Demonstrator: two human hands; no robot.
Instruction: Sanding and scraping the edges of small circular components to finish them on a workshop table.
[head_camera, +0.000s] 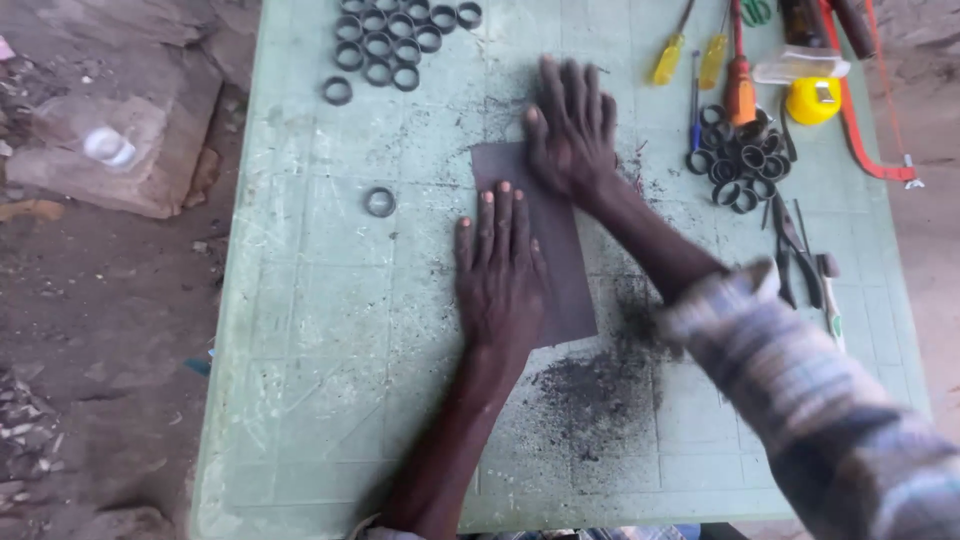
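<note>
Here, head view: the left hand (500, 270) lies flat, palm down, fingers straight and together, pressing the lower half of a dark grey abrasive sheet (562, 262), a thin matte rectangle near the centre of the pale green table (310, 330). The right hand (572, 125) is at 1 o'clock from the left, also flat with fingers spread, resting on the sheet's top right corner and the table beyond; neither hand curls round anything, both just press down. A plaid sleeve (800, 400) covers the right forearm at 4 o'clock. Table surface is moulded plastic w/ a faint grid, scratched and speckled w/ black dust; a thick patch of dark filings (600, 390) sits just below the sheet at 6 o'clock. A lone metal ring (380, 202) lies at 9 o'clock from the sheet, apart from it. A cluster of dark rings (395, 35) lies at 11 o'clock by the far edge; a second ring pile (740, 165) at 3 o'clock from the right hand, well apart. Yellow-handled screwdrivers (690, 55), an orange-handled tool (740, 85), a yellow tape measure (812, 100) and pliers (792, 250) line the right side. Most open room is on the left and near-left of the table; right edge crowded. Dirt ground (100, 300) beyond the left edge.
</note>
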